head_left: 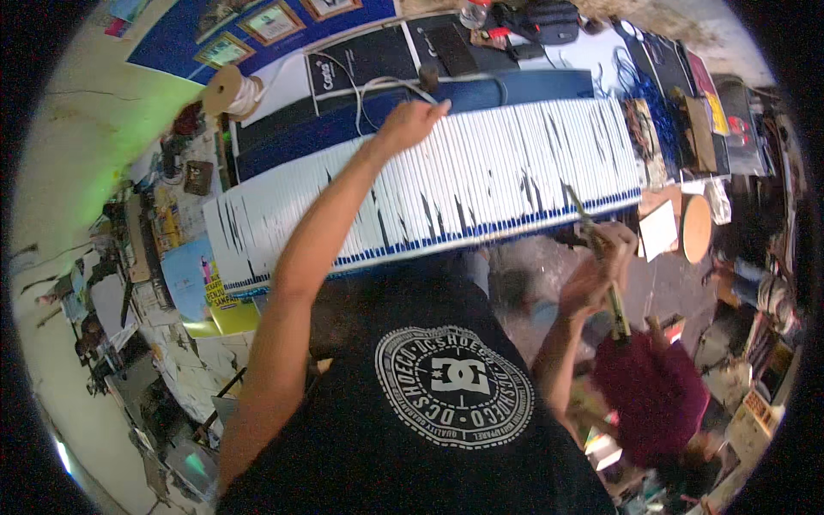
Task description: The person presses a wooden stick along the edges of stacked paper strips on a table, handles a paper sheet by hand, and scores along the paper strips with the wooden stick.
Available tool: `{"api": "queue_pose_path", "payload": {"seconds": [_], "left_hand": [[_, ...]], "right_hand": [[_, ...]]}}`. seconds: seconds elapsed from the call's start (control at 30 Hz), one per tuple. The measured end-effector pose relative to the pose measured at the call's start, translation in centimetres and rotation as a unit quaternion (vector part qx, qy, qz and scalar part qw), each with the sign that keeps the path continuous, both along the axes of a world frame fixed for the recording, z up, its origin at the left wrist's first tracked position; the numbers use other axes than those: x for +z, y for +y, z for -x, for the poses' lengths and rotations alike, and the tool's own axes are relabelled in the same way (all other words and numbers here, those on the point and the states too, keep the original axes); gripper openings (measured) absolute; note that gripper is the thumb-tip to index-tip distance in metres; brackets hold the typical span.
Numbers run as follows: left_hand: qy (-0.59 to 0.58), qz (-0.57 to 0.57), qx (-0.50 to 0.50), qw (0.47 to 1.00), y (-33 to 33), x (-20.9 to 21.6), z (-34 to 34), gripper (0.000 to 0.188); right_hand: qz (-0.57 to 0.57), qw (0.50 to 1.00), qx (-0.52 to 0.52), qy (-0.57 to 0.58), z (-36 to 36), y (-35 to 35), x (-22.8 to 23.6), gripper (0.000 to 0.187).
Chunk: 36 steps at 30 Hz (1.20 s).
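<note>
A long row of narrow white strips point(403, 189) lies side by side across the work surface, with dark gaps between some and blue ends along the near edge. My left hand point(412, 125) reaches over it to the far edge, fingers curled closed; what they hold, if anything, is hidden. Beside that hand, a pale cord point(378, 83) loops over a dark blue panel point(549, 86). My right hand point(608, 249), at the row's near right, is closed round a long thin tan stick-like tool point(616, 311). Its narrow tip points up over the strips' right part.
A cord spool point(225, 91) stands at the far left. Dark boxes point(360, 73) line the back. Blue cords point(648, 103) bunch at the far right, near a round wooden disc point(694, 228). Another person in a maroon shirt point(648, 395) is at lower right.
</note>
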State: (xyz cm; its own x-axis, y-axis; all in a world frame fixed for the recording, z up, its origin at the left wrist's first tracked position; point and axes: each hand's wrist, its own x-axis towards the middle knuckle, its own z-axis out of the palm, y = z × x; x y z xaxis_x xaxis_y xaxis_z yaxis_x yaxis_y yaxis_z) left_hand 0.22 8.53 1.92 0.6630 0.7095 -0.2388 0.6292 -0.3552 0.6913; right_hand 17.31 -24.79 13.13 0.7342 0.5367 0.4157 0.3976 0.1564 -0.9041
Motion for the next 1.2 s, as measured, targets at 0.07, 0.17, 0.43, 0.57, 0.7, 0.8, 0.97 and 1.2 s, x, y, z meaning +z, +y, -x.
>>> {"api": "queue_pose_path", "payload": {"seconds": [0.07, 0.17, 0.43, 0.57, 0.7, 0.8, 0.97, 1.2], "left_hand": [[0.022, 0.085, -0.028, 0.996, 0.0, 1.5, -1.5, 0.061], [-0.038, 0.031, -0.058, 0.997, 1.8, -2.2, 1.0, 0.070], [-0.060, 0.060, -0.063, 0.994, 1.7, -2.5, 0.5, 0.069], [-0.041, 0.036, -0.062, 0.997, 0.9, -1.5, 0.5, 0.070], [-0.054, 0.034, -0.060, 0.996, 1.5, -2.3, 1.3, 0.072], [-0.047, 0.040, -0.061, 0.996, 1.4, -2.1, 1.1, 0.073], [-0.034, 0.038, -0.057, 0.997, 1.3, -1.7, 0.9, 0.071], [-0.022, 0.018, -0.106, 0.994, 0.4, -0.8, 1.3, 0.062]], "right_hand": [[0.137, 0.983, -0.078, -0.092, 3.2, -1.9, 0.5, 0.041], [0.175, 0.983, 0.043, 0.018, 6.7, -3.6, -2.1, 0.023], [0.272, 0.935, 0.184, 0.132, 11.5, -4.3, -14.9, 0.037], [0.307, 0.925, 0.154, 0.162, 12.4, -2.5, -13.5, 0.021], [0.282, 0.942, 0.122, 0.132, 13.1, -2.3, -14.8, 0.018], [0.298, 0.934, 0.111, 0.161, 13.4, -2.2, -14.8, 0.016], [0.293, 0.936, 0.091, 0.174, 13.6, -1.9, -15.7, 0.017], [0.309, 0.919, 0.146, 0.198, 12.3, -2.1, -15.3, 0.029]]}}
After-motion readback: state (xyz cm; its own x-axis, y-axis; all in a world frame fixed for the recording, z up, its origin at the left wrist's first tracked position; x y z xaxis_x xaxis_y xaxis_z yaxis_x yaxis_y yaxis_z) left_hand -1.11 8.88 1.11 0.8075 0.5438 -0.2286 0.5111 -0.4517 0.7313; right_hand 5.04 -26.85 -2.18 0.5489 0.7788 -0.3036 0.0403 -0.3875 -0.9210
